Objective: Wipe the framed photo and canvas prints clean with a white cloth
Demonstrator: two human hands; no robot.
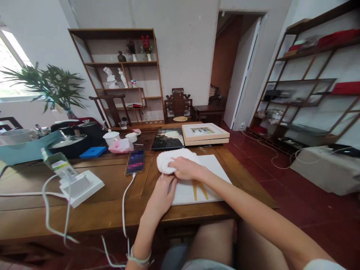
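Note:
A white canvas board with yellow strokes lies on the wooden table in front of me. My right hand presses a white folded cloth against the board's upper left part, fingers closed on it. My left hand lies flat on the board's left edge, fingers stretched out, holding nothing.
A phone on a white cable lies left of the board. A white power strip, a blue tray, pots, cups and a plant fill the left side. Framed pictures are stacked behind. Shelves line the walls.

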